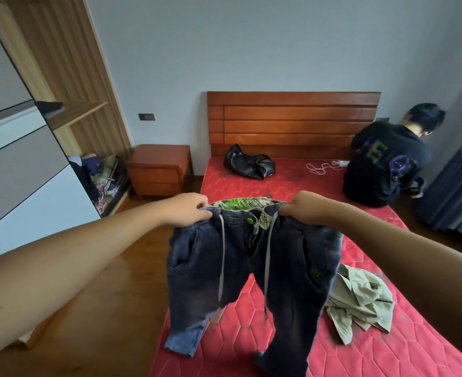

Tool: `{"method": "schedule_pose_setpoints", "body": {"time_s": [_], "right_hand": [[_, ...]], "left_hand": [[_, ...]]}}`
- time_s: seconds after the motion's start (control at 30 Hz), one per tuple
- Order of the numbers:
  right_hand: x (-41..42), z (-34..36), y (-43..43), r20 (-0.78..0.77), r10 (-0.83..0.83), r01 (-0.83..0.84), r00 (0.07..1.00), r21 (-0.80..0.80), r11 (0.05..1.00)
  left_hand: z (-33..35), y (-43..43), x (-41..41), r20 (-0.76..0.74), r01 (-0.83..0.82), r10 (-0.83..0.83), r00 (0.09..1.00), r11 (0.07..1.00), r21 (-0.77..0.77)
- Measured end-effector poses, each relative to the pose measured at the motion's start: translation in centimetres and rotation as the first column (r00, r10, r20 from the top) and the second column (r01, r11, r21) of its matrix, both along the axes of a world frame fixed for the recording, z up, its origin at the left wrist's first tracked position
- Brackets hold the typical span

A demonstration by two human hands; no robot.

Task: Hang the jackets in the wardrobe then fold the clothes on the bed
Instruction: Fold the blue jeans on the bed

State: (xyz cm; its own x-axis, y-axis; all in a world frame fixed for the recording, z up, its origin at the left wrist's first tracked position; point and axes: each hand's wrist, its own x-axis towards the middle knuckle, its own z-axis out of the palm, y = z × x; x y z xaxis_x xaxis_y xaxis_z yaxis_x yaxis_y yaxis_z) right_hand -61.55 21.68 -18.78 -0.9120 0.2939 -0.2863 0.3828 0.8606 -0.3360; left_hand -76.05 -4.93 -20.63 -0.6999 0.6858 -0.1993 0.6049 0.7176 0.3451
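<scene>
Head view is showing me holding dark jeans (pixel 240 268) up by the waistband over the red bed (pixel 387 349). My left hand (pixel 189 210) is pinching one corner with curled fingers, and my right hand (pixel 303 209) is gripping the other. The legs are hanging down. A crumpled khaki garment (pixel 360 303) is lying on the mattress just beside them.

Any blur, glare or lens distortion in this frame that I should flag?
Head view: soft, even light, no glare; head view again: the wide lens bows the lines of the wardrobe and the bed; the lower legs of the jeans are smeared by blur, while the left hand and right hand gripping the waistband look sharp.
</scene>
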Motion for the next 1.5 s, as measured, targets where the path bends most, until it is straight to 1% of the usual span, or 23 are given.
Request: {"method": "schedule_pose_setpoints", "body": {"time_s": [0.03, 0.07, 0.1, 0.17, 0.27, 0.4, 0.43, 0.47, 0.53, 0.57, 0.63, 0.7, 0.8, 0.83, 0.9, 0.97, 1.07, 1.1, 1.2, 1.27, 1.37, 1.43, 1.5], "right_hand": [[0.1, -0.1, -0.4, -0.011, -0.083, 0.080, 0.997, -0.149, 0.986], [0.2, -0.3, -0.8, -0.009, -0.181, 0.168, 0.983, -0.333, 0.928], [0.4, -0.5, -1.3, 0.028, -0.270, 0.247, 0.962, -0.508, 0.825], [0.6, -1.2, -2.2, 0.118, -0.359, 0.331, 0.926, -0.710, 0.621], [0.7, -2.3, -3.8, 0.181, -0.380, 0.363, 0.907, -0.795, 0.487], [0.9, -2.9, -4.6, 0.182, -0.475, 0.386, 0.861, -0.842, 0.377], [0.9, -3.0, -4.7, 0.192, -0.486, 0.386, 0.853, -0.858, 0.339], [1.0, -2.9, -4.8, 0.202, -0.495, 0.387, 0.845, -0.871, 0.303], [1.0, -2.7, -4.9, 0.219, -0.518, 0.392, 0.827, -0.885, 0.251], [1.0, -2.7, -4.9, 0.229, -0.522, 0.394, 0.822, -0.890, 0.230], [1.3, -2.2, -4.9, 0.230, -0.499, 0.404, 0.835, -0.873, 0.274], [1.7, -2.0, -4.1, 0.147, -0.482, 0.407, 0.864, -0.768, 0.495], [1.7, -2.0, -2.2, -0.196, -0.454, 0.336, 0.869, -0.439, 0.833], [1.5, -1.7, -1.8, -0.280, -0.375, 0.281, 0.884, -0.324, 0.903], [0.8, -0.7, -1.0, -0.261, -0.183, 0.130, 0.948, -0.208, 0.969], [0.1, 0.3, -0.8, -0.096, -0.023, 0.007, 0.995, -0.166, 0.986], [-0.1, 0.8, -0.4, 0.037, 0.114, -0.118, 0.993, 0.097, 0.988], [0.0, 0.8, 0.0, 0.022, 0.117, -0.118, 0.993, 0.127, 0.985], [0.2, 1.7, 1.0, -0.028, 0.090, -0.089, 0.996, 0.021, 0.996], [0.7, 3.0, 0.7, -0.138, 0.157, -0.147, 0.978, 0.075, 0.986], [1.9, 4.5, -0.3, -0.412, 0.385, -0.304, 0.826, 0.251, 0.919], [2.7, 5.2, -0.8, -0.399, 0.535, -0.393, 0.745, 0.385, 0.835], [2.7, 5.7, -1.1, -0.285, 0.519, -0.398, 0.806, 0.389, 0.831]], "left_hand": [[-0.2, 0.6, 0.5, 0.061, -0.049, 0.045, 0.997, 0.997, 0.053], [-0.4, 1.2, 1.2, 0.139, -0.099, 0.082, 0.987, 0.988, 0.119], [-0.5, 1.8, 2.0, 0.228, -0.154, 0.111, 0.967, 0.971, 0.182], [-0.7, 3.1, 3.9, 0.404, -0.246, 0.109, 0.908, 0.919, 0.307], [-0.8, 4.7, 6.5, 0.552, -0.343, 0.047, 0.832, 0.827, 0.446], [-0.5, 4.6, 8.6, 0.678, -0.387, -0.024, 0.735, 0.807, 0.447], [-0.7, 4.3, 8.9, 0.676, -0.341, -0.075, 0.733, 0.819, 0.460], [-0.8, 4.1, 9.1, 0.615, -0.251, -0.111, 0.781, 0.846, 0.471], [-1.4, 3.8, 9.3, 0.346, -0.007, -0.154, 0.925, 0.906, 0.423], [-1.7, 3.8, 9.5, 0.205, 0.078, -0.174, 0.963, 0.911, 0.404], [-1.9, 3.6, 9.4, 0.022, 0.158, -0.186, 0.982, 0.887, 0.435], [-1.6, 3.3, 9.2, -0.029, 0.162, -0.167, 0.985, 0.876, 0.454], [-0.8, 3.0, 8.9, -0.026, 0.160, -0.167, 0.986, 0.880, 0.446], [-0.5, 3.0, 8.8, -0.023, 0.178, -0.187, 0.982, 0.883, 0.434], [0.4, 2.8, 8.9, -0.009, 0.227, -0.244, 0.970, 0.886, 0.404], [1.3, 2.6, 8.8, -0.006, 0.278, -0.298, 0.955, 0.883, 0.377], [2.8, 2.0, 8.2, -0.010, 0.277, -0.293, 0.956, 0.895, 0.350], [3.2, 1.6, 7.8, -0.008, 0.260, -0.274, 0.962, 0.904, 0.340], [4.3, 0.5, 6.7, -0.012, 0.209, -0.217, 0.976, 0.923, 0.322], [4.9, 0.0, 6.2, -0.030, 0.199, -0.201, 0.979, 0.917, 0.345], [5.7, -0.8, 5.6, -0.038, 0.154, -0.152, 0.988, 0.894, 0.422], [6.1, -1.2, 5.4, -0.037, 0.128, -0.126, 0.991, 0.879, 0.458], [6.4, -1.3, 5.3, -0.041, 0.134, -0.129, 0.991, 0.878, 0.459]]}}
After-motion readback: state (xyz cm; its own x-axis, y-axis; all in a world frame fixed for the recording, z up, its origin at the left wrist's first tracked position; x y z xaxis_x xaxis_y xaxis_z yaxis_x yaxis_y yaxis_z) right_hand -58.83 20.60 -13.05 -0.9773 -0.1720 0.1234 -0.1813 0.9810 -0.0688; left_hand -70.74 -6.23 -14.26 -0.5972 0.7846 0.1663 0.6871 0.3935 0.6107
